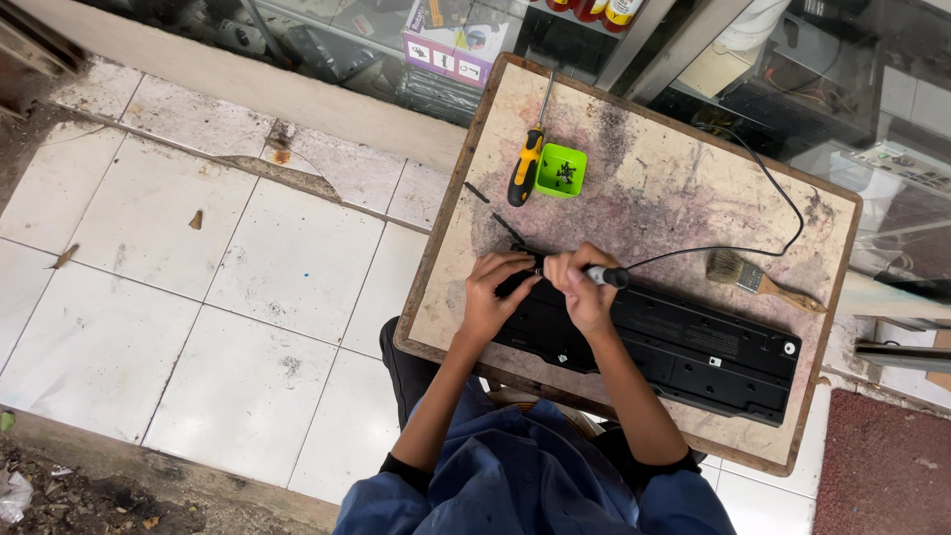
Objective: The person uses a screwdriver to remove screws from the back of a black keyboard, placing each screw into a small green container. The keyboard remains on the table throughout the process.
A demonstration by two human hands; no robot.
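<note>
Both hands meet at the near-left end of a long black keyboard (pixel 674 342) lying face down across the surface (pixel 684 188). The right hand (pixel 582 287) is clenched around a dark-handled tool (pixel 606 276), whose grip sticks out to the right of the fist; its tip is hidden under the fingers. The left hand (pixel 492 294) curls its fingers over the keyboard's left end, pressing on it; whether it pinches anything small there, I cannot tell.

The keyboard runs aslant from the hands toward the surface's near-right corner, its far end close to that edge. A thin black cable (pixel 783 198) loops from near the hands out across the open middle of the surface and back. Just beyond the keyboard on the right lies a wooden-handled brush (pixel 758 279), close to the right edge. Farther off, toward the back-left corner, a yellow-and-black screwdriver (pixel 525 163) lies beside a small green tray (pixel 562 170) with dark bits in it; the two nearly touch. Between those and the hands the worn top is mostly bare.

To the left, beyond the surface's edge, white floor tiles (pixel 198 258) lie open, some cracked. Glass cabinets (pixel 792 79) stand close behind.
</note>
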